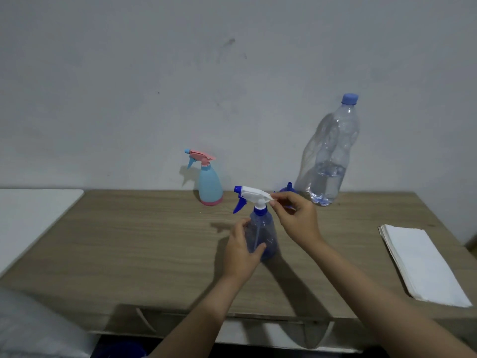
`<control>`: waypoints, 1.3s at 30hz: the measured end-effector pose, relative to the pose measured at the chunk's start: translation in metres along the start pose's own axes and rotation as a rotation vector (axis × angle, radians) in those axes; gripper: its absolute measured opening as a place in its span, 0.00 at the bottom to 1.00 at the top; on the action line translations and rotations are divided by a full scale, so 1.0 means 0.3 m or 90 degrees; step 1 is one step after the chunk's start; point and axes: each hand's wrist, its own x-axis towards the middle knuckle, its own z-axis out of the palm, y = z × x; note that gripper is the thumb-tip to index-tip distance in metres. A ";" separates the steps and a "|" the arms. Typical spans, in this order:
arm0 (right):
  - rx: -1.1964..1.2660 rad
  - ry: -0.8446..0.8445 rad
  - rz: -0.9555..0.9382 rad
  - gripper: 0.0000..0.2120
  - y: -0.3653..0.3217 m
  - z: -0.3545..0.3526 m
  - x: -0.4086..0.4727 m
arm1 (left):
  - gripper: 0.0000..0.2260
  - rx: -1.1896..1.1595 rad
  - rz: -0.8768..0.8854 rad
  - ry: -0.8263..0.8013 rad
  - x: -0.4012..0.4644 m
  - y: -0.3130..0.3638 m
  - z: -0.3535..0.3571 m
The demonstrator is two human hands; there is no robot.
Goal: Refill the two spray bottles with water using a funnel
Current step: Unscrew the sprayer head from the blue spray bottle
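We look down at a wooden desk (154,244) set against a pale grey wall (180,73). Near the middle stands a clear blue spray bottle (262,233), upright, with a white trigger head (254,194) and blue nozzle pointing left. Our left hand (241,250) wraps around the bottle's lower body, its grip clenched on the plastic. Our right hand (296,215) pinches the back end of the white trigger head between thumb and fingertips.

Behind it, close to the wall, stands a second spray bottle (209,186), pale blue with a pink base and pink trigger, well apart from the first. To the right stands a tall clear water bottle (333,156) with a blue cap, partly full. A blue funnel (288,188) peeks out behind our right hand, just beside the water bottle. A stack of white paper towels (420,262) lies at the desk's right edge. We can read no labels or writing on any item.
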 end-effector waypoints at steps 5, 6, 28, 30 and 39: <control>0.057 0.053 0.100 0.19 0.034 0.046 -0.069 | 0.29 0.040 0.005 -0.006 0.002 0.002 0.002; 0.044 0.045 0.100 0.17 0.039 0.057 -0.073 | 0.29 0.034 0.002 -0.008 0.004 0.000 0.004; -0.141 -0.011 -0.047 0.11 0.068 0.112 -0.039 | 0.23 0.088 -0.008 -0.010 0.017 -0.003 0.005; -0.143 -0.019 -0.052 0.11 0.062 0.114 -0.037 | 0.23 0.091 -0.005 -0.005 0.014 -0.001 0.007; -0.134 -0.132 -0.034 0.07 0.045 0.061 -0.012 | 0.27 0.067 -0.001 -0.026 0.021 0.000 0.001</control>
